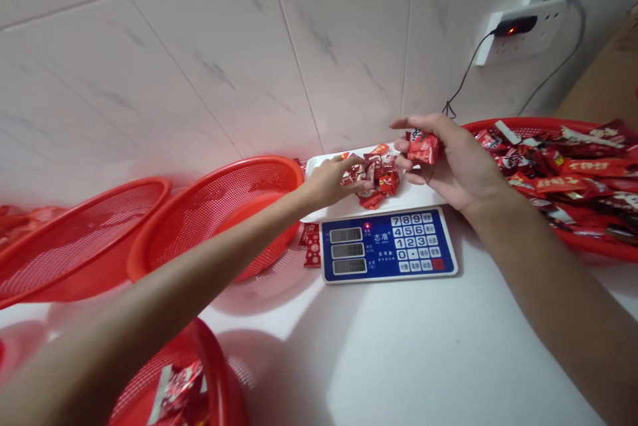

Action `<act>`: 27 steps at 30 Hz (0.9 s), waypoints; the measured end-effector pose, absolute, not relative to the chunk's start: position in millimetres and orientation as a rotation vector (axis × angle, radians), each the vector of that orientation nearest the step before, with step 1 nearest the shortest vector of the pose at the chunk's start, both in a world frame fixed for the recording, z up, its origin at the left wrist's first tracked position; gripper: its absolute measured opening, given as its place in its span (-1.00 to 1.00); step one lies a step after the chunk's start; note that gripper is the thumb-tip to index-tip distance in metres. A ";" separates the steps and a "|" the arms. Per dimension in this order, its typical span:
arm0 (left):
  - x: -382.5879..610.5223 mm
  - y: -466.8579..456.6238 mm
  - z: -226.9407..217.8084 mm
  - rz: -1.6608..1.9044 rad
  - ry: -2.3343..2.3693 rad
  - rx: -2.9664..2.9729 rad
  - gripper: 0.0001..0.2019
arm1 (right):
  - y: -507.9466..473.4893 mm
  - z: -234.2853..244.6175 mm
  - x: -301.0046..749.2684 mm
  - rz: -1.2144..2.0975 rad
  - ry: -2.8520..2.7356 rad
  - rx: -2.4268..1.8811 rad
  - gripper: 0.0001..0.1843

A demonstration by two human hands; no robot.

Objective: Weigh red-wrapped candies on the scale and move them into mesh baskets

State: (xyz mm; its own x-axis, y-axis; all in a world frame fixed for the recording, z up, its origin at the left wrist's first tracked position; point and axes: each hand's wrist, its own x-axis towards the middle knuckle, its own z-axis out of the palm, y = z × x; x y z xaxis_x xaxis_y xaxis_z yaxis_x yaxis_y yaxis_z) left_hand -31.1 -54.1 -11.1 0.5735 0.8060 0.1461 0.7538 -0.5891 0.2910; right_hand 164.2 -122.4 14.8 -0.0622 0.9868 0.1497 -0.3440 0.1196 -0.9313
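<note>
A white weighing scale with a blue keypad panel (389,244) stands against the tiled wall. On its white pan (423,196) lies a small pile of red wrapped candies (387,181). My left hand (335,183) reaches over the pan from the left, thumb and fingers apart around the pile's left edge; whether it grips any of them is unclear. Above the pan's right side, my right hand (461,163) holds a red wrapped candy (423,147) between thumb and fingers.
At the right, a red basket (538,122) is heaped with red packets. Red mesh baskets (219,207) stand to the left, and a red basket (219,363) with packets sits at the front left. Red dotted packets (312,246) lie beside the scale. A wall socket (523,30) has cables hanging from it.
</note>
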 end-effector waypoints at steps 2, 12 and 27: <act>-25.5 -48.9 -5.4 0.283 1.332 2.610 -0.56 | -122.2 16.6 166.4 1.310 -1.080 -0.818 -0.75; -3.8 -40.7 14.7 0.178 1.404 2.540 -0.80 | -120.2 25.1 178.8 1.287 -1.083 -0.821 -0.76; 3.7 -67.3 96.0 1.120 1.009 2.438 -0.69 | -124.9 28.3 178.5 1.290 -1.011 -0.801 -0.74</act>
